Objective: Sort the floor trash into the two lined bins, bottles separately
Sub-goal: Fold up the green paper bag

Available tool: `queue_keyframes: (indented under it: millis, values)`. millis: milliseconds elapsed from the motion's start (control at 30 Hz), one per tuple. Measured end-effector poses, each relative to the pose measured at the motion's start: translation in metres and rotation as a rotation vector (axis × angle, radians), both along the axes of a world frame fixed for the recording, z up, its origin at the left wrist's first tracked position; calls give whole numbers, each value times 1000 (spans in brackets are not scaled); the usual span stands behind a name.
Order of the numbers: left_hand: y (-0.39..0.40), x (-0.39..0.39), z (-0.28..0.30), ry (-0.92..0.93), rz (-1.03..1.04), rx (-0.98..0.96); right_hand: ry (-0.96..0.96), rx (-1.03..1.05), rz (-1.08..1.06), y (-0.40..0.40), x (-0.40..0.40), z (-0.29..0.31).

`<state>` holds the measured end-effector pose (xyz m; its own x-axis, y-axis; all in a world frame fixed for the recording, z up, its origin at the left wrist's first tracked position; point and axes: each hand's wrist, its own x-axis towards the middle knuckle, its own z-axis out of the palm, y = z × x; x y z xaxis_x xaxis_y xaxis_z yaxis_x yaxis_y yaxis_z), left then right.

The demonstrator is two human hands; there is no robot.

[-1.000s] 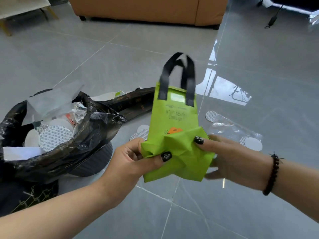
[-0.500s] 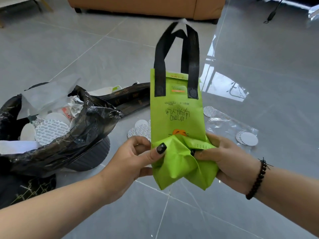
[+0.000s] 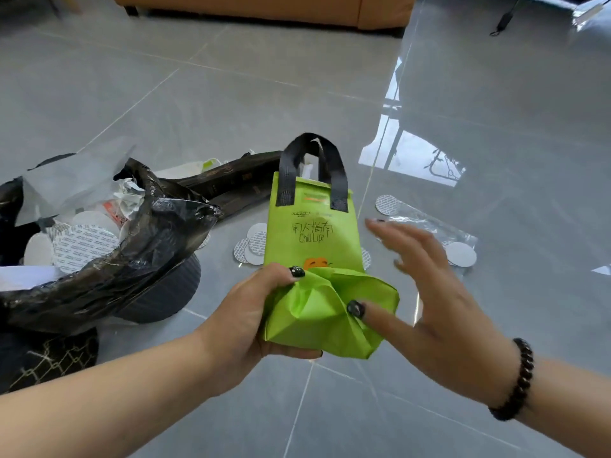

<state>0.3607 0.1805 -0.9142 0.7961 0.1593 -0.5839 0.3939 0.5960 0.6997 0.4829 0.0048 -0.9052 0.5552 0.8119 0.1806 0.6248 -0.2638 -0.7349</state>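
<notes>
At frame centre the left hand (image 3: 251,312) gripped the crumpled green bag (image 3: 310,259); the right hand (image 3: 429,292), fingers spread, seemingly only thumb-touched it, motion-blurred.

Left hand (image 3: 251,312) clenched, right hand (image 3: 426,285) spread.

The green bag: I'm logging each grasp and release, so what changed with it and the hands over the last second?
The right hand let go of the green bag: its fingers are now spread, only the thumb touching the crumpled bottom. The bag rose, then came back down. The left hand still grips the bag's bottom. The lined bin and the white discs on the floor stayed put.
</notes>
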Motion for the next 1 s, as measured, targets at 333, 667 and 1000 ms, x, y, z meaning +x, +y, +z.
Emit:
queue_keyframes:
  millis: [333, 667, 1000]
  values:
    - [-8, -4, 4, -37, 40, -215, -651, -28, 259, -9, -5, -1]
    - [-3, -2, 13, -157, -80, -208, 166, 246, -103, 9, -19, -4]
    - [3, -2, 18, -122, -66, -99, 1076, 202, -164, 28, -17, 13]
